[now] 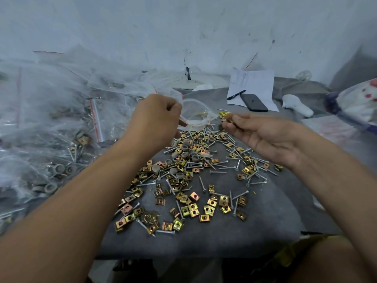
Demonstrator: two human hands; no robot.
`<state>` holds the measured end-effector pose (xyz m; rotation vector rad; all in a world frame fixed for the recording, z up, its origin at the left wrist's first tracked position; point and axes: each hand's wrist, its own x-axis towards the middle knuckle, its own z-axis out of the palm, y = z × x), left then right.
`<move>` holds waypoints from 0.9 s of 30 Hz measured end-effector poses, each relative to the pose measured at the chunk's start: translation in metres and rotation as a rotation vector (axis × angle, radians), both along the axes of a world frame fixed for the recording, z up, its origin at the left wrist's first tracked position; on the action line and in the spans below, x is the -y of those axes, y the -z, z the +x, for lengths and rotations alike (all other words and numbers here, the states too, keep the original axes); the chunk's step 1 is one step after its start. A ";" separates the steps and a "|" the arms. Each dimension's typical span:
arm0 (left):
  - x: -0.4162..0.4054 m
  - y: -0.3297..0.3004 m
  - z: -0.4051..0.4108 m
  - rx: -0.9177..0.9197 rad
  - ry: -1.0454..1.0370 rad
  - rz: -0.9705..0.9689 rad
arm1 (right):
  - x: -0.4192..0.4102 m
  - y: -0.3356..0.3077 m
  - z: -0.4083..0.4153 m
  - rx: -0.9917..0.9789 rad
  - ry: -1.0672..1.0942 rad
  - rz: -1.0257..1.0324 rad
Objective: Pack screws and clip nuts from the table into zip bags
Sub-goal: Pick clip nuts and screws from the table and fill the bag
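Observation:
My left hand (156,117) grips a small clear zip bag (195,115) by its edge, holding its mouth spread toward the right; a few yellowish pieces show inside. My right hand (263,135), palm up, pinches a small bunch of brass-coloured screws (228,118) at its fingertips, just right of the bag's mouth. Below both hands, several gold clip nuts (191,209), silver screws (220,172) and grey round caps (156,168) lie scattered on the grey table (204,240).
A large heap of filled zip bags (57,123) covers the left side. At the back right lie a black phone (254,102), a pen (236,94) on white paper (255,82), a white object (297,106) and a printed bag (357,103).

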<state>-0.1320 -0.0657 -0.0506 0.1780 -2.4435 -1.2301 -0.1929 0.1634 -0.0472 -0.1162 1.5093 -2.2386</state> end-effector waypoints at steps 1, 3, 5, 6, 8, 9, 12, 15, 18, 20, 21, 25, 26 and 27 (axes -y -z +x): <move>0.001 0.000 0.000 0.000 0.000 0.005 | 0.000 -0.001 0.001 0.007 0.008 -0.020; 0.003 0.000 -0.001 -0.006 0.003 0.003 | 0.000 -0.001 0.002 0.006 0.022 -0.056; 0.005 0.001 -0.001 -0.013 0.011 -0.003 | 0.000 -0.003 0.003 -0.015 0.000 -0.081; 0.005 0.001 -0.001 -0.013 0.015 0.000 | -0.001 -0.004 0.004 -0.027 -0.019 -0.091; 0.005 0.000 -0.002 -0.010 0.021 0.006 | -0.001 -0.006 0.006 -0.062 -0.057 -0.100; 0.005 0.000 -0.002 -0.008 0.020 0.010 | -0.001 -0.006 0.008 -0.084 -0.071 -0.104; 0.003 -0.001 -0.001 -0.008 0.019 0.019 | 0.002 -0.008 0.011 -0.153 -0.089 -0.124; 0.002 -0.001 0.001 -0.012 0.038 0.014 | 0.005 -0.009 0.012 -0.225 -0.088 -0.121; 0.001 0.000 0.000 -0.009 0.041 0.004 | 0.006 -0.009 0.014 -0.301 -0.108 -0.076; 0.001 0.000 -0.001 -0.001 0.039 0.001 | 0.007 -0.008 0.014 -0.331 -0.143 -0.086; 0.001 0.000 -0.001 0.001 0.039 -0.003 | 0.008 -0.007 0.014 -0.347 -0.164 -0.093; 0.000 0.000 -0.002 -0.005 0.042 -0.010 | 0.009 -0.006 0.013 -0.391 -0.249 -0.106; 0.000 0.000 -0.001 -0.004 0.045 -0.004 | 0.009 -0.006 0.013 -0.391 -0.262 -0.102; 0.000 0.000 -0.001 -0.004 0.051 0.005 | 0.010 -0.005 0.012 -0.388 -0.272 -0.100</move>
